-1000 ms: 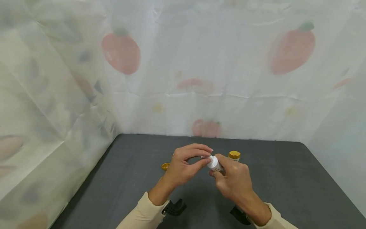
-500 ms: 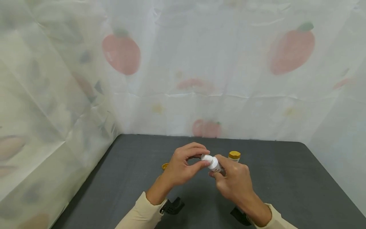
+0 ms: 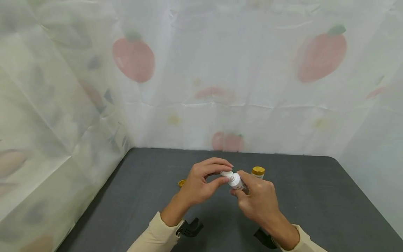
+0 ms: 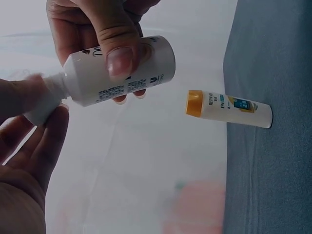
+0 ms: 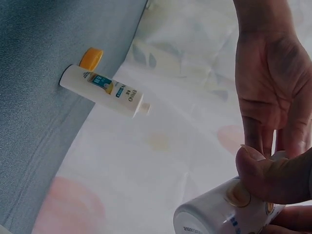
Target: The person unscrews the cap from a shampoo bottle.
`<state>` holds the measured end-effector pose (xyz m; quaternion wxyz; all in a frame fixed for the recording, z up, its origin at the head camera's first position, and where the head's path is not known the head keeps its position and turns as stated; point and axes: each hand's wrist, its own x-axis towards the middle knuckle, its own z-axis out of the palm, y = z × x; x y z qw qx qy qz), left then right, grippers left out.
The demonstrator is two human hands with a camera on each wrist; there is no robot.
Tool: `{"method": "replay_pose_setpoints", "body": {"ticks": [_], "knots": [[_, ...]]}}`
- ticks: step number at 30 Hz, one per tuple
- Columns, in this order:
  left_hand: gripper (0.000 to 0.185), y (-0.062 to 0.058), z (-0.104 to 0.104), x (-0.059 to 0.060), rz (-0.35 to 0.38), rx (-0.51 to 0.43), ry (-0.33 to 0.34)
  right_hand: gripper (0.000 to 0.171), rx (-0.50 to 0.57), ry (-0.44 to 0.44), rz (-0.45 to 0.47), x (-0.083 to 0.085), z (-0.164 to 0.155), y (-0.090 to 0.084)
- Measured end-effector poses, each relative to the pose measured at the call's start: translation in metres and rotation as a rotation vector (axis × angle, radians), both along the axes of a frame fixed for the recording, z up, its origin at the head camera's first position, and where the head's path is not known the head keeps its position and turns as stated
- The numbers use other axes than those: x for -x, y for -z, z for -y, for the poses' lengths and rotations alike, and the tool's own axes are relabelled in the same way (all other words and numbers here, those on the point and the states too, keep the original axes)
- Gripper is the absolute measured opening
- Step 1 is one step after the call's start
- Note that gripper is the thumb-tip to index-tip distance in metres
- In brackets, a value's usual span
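Note:
My right hand (image 3: 259, 197) holds a small white bottle (image 4: 87, 80) with dark lettering, its thumb and fingers wrapped round the body. The bottle is tilted, neck toward the left hand, raised above the table. With thumb and fingers my left hand (image 3: 199, 185) pinches a white cap (image 4: 43, 109) at the bottle's mouth. In the left wrist view the cap sits at an angle to the bottle, and part of the neck shows between them. Fingers cover much of the cap. The bottle's base (image 5: 192, 224) faces the camera in the right wrist view.
A white shampoo bottle with a yellow cap (image 4: 236, 111) stands on the dark table (image 3: 315, 196), behind the right hand. Another white bottle (image 5: 105, 90), uncapped, stands beside a loose yellow cap (image 5: 91, 58); the left hand hides that bottle in the head view. Printed sheeting (image 3: 252, 70) surrounds the table.
The left hand has shifted slightly around the white cap, and more of the cap and neck now shows between the hands. The right hand and its bottle have stayed nearly still.

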<state>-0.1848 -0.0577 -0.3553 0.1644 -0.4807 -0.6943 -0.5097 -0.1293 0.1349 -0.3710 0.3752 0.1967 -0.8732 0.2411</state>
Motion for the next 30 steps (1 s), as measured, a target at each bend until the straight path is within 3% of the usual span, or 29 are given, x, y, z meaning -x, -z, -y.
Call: {"method": "replay_pose_setpoints", "body": {"ticks": [7, 13, 23, 30], "knots": [[0.021, -0.001, 0.002, 0.000, 0.003, 0.031, -0.014, 0.048, -0.003, 0.002, -0.023, 0.001, 0.000, 0.001], [0.022, 0.000, 0.003, 0.003, -0.065, 0.042, -0.038, 0.047, 0.000, -0.001, -0.015, 0.001, 0.000, 0.002], [0.032, -0.006, 0.004, 0.000, -0.087, 0.175, -0.091, 0.046, -0.008, 0.004, -0.015, 0.001, -0.001, 0.002], [0.029, -0.013, 0.006, 0.001, -0.132, 0.245, -0.093, 0.048, -0.004, 0.006, 0.000, 0.001, -0.001, 0.004]]}}
